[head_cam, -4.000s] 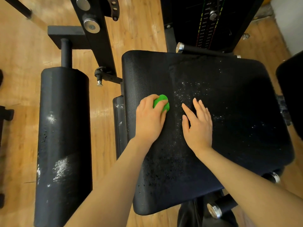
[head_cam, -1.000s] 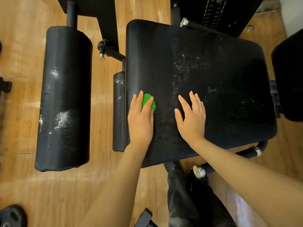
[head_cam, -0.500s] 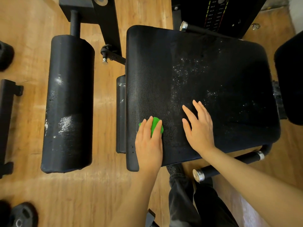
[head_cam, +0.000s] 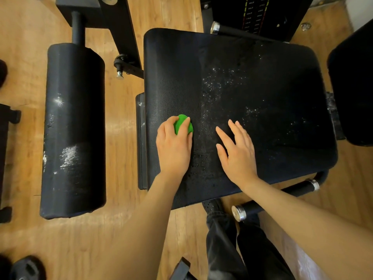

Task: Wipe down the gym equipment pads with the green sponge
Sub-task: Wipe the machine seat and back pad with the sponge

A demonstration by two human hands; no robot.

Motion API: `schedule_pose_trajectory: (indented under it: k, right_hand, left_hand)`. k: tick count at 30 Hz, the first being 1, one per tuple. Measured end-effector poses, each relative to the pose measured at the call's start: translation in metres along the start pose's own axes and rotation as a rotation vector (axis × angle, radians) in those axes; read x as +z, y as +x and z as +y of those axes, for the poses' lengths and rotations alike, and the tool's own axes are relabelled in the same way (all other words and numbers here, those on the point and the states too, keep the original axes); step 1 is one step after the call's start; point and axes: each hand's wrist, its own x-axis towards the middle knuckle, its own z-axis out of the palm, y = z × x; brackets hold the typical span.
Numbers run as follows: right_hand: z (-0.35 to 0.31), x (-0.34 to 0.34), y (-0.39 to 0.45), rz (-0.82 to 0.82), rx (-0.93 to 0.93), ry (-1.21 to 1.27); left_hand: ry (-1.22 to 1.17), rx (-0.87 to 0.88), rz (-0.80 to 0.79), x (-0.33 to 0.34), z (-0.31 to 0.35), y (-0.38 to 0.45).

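A large black seat pad point(head_cam: 252, 81) fills the middle of the view, speckled with white residue across its centre and right. My left hand point(head_cam: 174, 147) presses the green sponge point(head_cam: 182, 124) onto the pad's left part, fingers curled over it so only its far end shows. My right hand point(head_cam: 237, 151) lies flat on the pad just right of the left hand, fingers spread. A black roller pad point(head_cam: 73, 128) with white smears lies on the left, apart from both hands.
Black machine frame point(head_cam: 121, 31) and a bolt point(head_cam: 119, 74) stand between the two pads. A weight stack point(head_cam: 254, 15) rises behind the seat. Chrome-capped handles point(head_cam: 239, 213) stick out below it. Another black pad point(head_cam: 355, 93) sits at right. A weight plate point(head_cam: 28, 268) lies on the wooden floor.
Over the last second my left hand slid the sponge toward the pad's near edge, then back up its left part. My right hand stayed flat on the pad.
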Motion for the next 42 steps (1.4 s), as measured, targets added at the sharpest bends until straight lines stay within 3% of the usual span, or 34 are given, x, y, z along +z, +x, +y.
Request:
schedule_pose_trajectory:
  k: [8,21,32,37,42]
  right_hand:
    - [0.001,-0.001,0.000,-0.020,-0.008,0.022]
    - [0.001,0.001,-0.001,-0.006,-0.006,-0.006]
    - [-0.001,-0.006,-0.003,-0.049,0.005,0.095]
    - [-0.002,-0.005,-0.028,-0.051,-0.001,0.077]
    - [-0.006,0.003,-0.043,-0.027,-0.008,0.034]
  left_hand:
    - [-0.004,0.014,-0.048,-0.010,0.013,-0.074]
    - [-0.020,0.109,-0.042,0.009,0.020,0.018]
    - [-0.056,0.126,-0.100,-0.006,0.026,-0.073]
    - [-0.085,0.148,-0.111,-0.011,0.023,-0.070]
    - [-0.052,-0.013,-0.010,-0.020,-0.009,-0.035]
